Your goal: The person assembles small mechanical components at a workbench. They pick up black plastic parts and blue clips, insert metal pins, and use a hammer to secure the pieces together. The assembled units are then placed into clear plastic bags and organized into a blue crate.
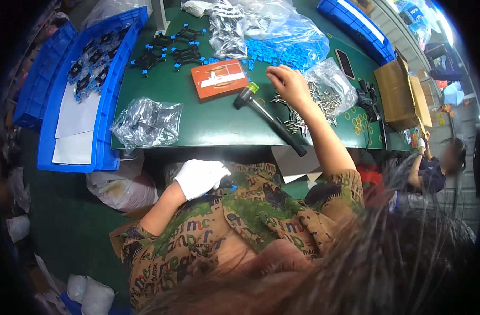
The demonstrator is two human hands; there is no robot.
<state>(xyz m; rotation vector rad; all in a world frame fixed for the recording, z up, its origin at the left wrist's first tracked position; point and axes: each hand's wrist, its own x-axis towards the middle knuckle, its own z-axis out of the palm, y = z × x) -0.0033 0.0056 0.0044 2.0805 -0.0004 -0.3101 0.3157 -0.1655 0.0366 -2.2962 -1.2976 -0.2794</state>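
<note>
My left hand [200,179], in a white glove, is held low at my lap, its fingers closed on a black plastic part with blue tips [230,187]; the glove hides most of that part. My bare right hand [289,84] reaches over the table beside a heap of small blue plastic pieces [282,54]. Its fingers are bent together, and whatever they hold is hidden. Below its wrist lie loose metal pins [297,126]. A hammer [271,123] with a black handle rests with its head against a red-orange box [219,80].
Several black frames with blue tips [187,54] lie at the far left. Blue crates [103,115] stand at the left, one holding bagged parts. A clear bag of black parts [149,123], a phone [345,63], a cardboard box [402,94] and another person [431,170] are around.
</note>
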